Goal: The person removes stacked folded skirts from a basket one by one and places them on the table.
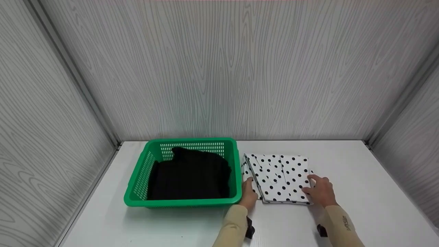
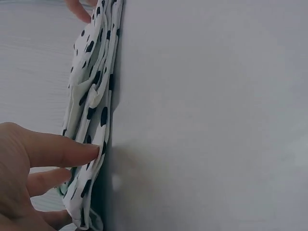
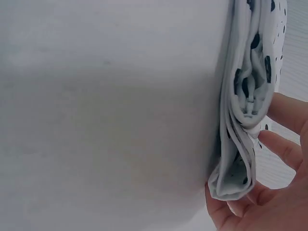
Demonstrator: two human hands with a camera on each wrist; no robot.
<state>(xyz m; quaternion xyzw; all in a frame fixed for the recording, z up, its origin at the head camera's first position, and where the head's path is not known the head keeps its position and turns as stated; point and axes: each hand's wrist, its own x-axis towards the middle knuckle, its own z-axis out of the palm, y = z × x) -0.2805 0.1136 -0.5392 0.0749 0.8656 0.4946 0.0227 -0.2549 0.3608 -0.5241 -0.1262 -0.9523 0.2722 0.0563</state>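
Observation:
A white cloth with black polka dots [image 1: 286,175] lies folded in several layers on the table, right of the basket. At its left side, my left hand [image 1: 249,195] holds the lower flap; in the left wrist view the thumb [image 2: 72,151] lies against the layered edge. My right hand [image 1: 322,192] grips the opposite side near the front corner. There, the right wrist view shows rolled layers of the cloth [image 3: 250,108] between the upper fingers and the fingertips [image 3: 216,204] tucked at the bottom fold.
A green plastic basket [image 1: 164,203] with mesh sides stands close to my left hand, with black cloth [image 1: 190,175] heaped inside. The white table [image 1: 274,226] is enclosed by wood-grain panels at the back [image 1: 240,68] and on both sides.

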